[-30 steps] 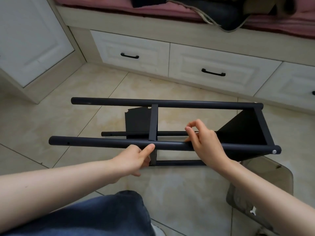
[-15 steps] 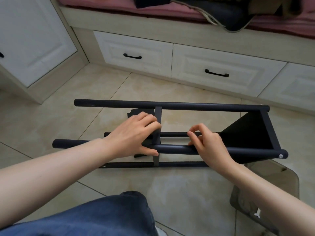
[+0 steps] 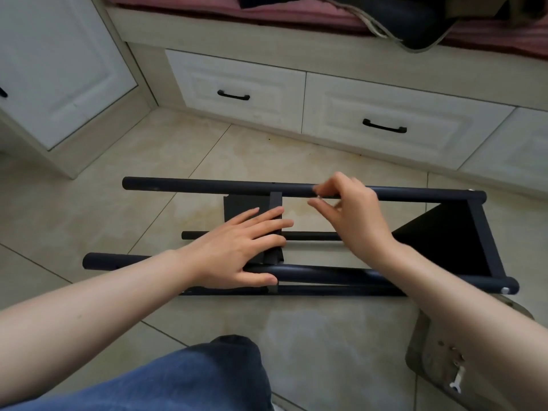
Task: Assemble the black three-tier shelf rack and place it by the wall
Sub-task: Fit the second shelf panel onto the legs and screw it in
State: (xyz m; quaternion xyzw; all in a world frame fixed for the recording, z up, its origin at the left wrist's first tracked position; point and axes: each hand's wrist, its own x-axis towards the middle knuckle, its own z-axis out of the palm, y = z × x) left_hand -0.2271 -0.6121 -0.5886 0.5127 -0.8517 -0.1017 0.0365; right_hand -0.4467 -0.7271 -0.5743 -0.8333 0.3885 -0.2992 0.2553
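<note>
Right hand has jumped from the near tube up to the far tube and now pinches it just right of the middle shelf, maybe around a screw, too small to tell. Left hand is down flat, fingers straight, pressing that shelf in place. Rack still lies on its side on the floor by the drawers. Looks like tier two's far-side fastening, so roughly midway.

Markings, readable: I am finding none. I am reading no text, label, brand, number or sign on the black rack, the white drawers or the floor tiles.
</note>
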